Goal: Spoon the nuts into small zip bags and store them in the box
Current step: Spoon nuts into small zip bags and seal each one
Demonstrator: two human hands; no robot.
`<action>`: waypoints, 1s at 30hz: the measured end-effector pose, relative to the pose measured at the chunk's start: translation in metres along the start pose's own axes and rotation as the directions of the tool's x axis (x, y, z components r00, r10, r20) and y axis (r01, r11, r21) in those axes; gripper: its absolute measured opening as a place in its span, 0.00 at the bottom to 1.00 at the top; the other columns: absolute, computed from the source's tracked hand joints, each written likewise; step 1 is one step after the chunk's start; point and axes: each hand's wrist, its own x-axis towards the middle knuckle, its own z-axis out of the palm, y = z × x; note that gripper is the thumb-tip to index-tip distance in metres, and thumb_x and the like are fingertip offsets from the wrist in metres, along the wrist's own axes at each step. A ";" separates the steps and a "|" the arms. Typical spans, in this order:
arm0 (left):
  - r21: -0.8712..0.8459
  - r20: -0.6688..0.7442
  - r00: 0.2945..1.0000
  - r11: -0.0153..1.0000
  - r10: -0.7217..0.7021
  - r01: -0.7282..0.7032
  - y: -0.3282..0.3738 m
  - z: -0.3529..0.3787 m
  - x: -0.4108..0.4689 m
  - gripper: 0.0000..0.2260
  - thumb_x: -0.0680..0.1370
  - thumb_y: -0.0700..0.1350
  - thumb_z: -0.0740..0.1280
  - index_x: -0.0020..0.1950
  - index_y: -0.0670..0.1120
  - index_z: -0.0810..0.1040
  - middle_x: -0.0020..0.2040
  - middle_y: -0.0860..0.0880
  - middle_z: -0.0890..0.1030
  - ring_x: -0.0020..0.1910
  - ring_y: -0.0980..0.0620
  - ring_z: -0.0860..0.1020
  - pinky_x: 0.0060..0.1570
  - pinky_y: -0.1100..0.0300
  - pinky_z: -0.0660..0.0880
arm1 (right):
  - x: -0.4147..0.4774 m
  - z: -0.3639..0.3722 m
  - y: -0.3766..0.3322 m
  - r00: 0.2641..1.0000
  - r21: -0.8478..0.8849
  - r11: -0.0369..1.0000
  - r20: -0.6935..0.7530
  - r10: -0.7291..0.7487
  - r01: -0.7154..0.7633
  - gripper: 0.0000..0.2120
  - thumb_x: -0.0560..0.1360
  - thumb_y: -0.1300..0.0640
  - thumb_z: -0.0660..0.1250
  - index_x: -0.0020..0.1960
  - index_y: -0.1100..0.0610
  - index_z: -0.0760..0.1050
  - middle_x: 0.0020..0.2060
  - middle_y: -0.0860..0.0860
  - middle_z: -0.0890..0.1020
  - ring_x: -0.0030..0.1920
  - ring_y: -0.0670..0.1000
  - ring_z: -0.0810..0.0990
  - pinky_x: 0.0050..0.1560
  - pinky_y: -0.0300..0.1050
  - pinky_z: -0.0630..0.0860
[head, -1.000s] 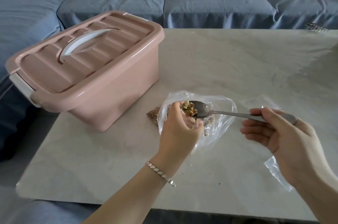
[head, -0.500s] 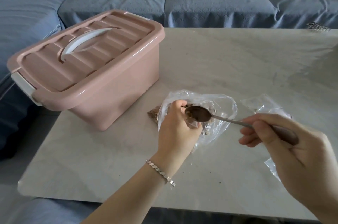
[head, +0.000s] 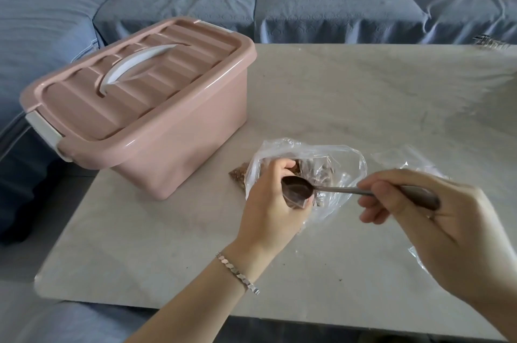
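My left hand grips a small zip bag with nuts in it, mostly hidden by my fingers. Behind it lies a large clear plastic bag holding more nuts. My right hand pinches the handle of a metal spoon; its bowl is turned over right at the small bag's mouth, with nothing visible on it. A filled nut bag lies on the table to the left. The pink storage box with a white handle stands shut at the left.
The marble table bears more clear plastic bags at the right, partly under my right hand. A blue sofa with cushions runs behind and left of the table. A few crumbs lie near the front edge.
The spoon carried nuts a second ago; now it is tipped over and shows none. My right hand rose and rolled over the handle. The left hand stayed put.
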 end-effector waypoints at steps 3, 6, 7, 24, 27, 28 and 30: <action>-0.021 -0.037 0.997 0.997 -0.073 0.072 -0.006 -0.004 0.000 0.18 0.70 0.43 0.73 0.52 0.55 0.68 0.39 0.59 0.76 0.42 0.62 0.76 0.43 0.76 0.69 | 0.002 -0.007 0.000 0.986 0.251 0.963 -0.110 0.128 -0.097 0.13 0.72 0.40 0.63 0.41 0.48 0.80 0.32 0.47 0.83 0.30 0.49 0.82 0.35 0.35 0.77; -0.047 -0.065 0.991 0.992 -0.118 0.115 -0.010 -0.009 0.000 0.17 0.70 0.44 0.73 0.54 0.52 0.70 0.39 0.53 0.78 0.42 0.60 0.76 0.44 0.74 0.70 | 0.007 -0.013 0.016 0.917 0.353 0.914 -0.260 0.301 -0.200 0.10 0.76 0.54 0.61 0.40 0.55 0.78 0.30 0.52 0.83 0.28 0.51 0.81 0.33 0.37 0.78; -0.064 -0.053 0.989 0.989 -0.137 0.134 -0.010 -0.011 -0.001 0.17 0.70 0.45 0.72 0.54 0.54 0.70 0.40 0.53 0.77 0.42 0.60 0.76 0.44 0.72 0.71 | 0.007 -0.012 0.025 0.894 0.358 0.897 -0.262 0.364 -0.260 0.11 0.78 0.60 0.60 0.40 0.58 0.77 0.29 0.52 0.83 0.28 0.51 0.81 0.32 0.37 0.78; -0.015 0.034 0.995 0.995 -0.096 0.097 0.004 -0.002 -0.003 0.18 0.71 0.47 0.72 0.52 0.53 0.65 0.41 0.54 0.74 0.43 0.58 0.76 0.42 0.72 0.69 | -0.010 0.019 0.047 0.923 -0.260 0.896 0.044 0.383 -0.360 0.07 0.72 0.50 0.68 0.49 0.41 0.76 0.49 0.36 0.76 0.46 0.36 0.73 0.42 0.27 0.65; 0.038 0.096 0.993 0.997 -0.075 0.072 0.014 0.009 -0.001 0.17 0.71 0.47 0.70 0.50 0.53 0.64 0.41 0.55 0.74 0.41 0.55 0.76 0.39 0.65 0.72 | 0.001 0.022 0.026 0.937 -0.166 0.947 0.171 0.303 -0.276 0.05 0.69 0.46 0.68 0.43 0.36 0.76 0.44 0.38 0.78 0.49 0.37 0.75 0.45 0.28 0.71; 0.055 0.100 0.994 0.998 -0.046 0.040 0.016 0.012 0.000 0.17 0.71 0.46 0.70 0.50 0.53 0.63 0.40 0.57 0.73 0.40 0.56 0.75 0.38 0.65 0.71 | 0.003 0.024 0.023 0.935 -0.188 0.948 0.201 0.293 -0.257 0.03 0.68 0.45 0.68 0.41 0.37 0.77 0.43 0.39 0.79 0.48 0.38 0.76 0.45 0.32 0.73; 0.081 0.112 0.993 0.996 0.034 -0.044 0.020 0.016 -0.001 0.17 0.72 0.46 0.70 0.50 0.53 0.62 0.39 0.60 0.70 0.39 0.58 0.72 0.40 0.65 0.69 | 0.006 0.027 0.021 0.938 -0.222 0.946 0.203 0.282 -0.237 0.02 0.68 0.46 0.68 0.37 0.39 0.77 0.40 0.42 0.80 0.45 0.39 0.76 0.44 0.35 0.73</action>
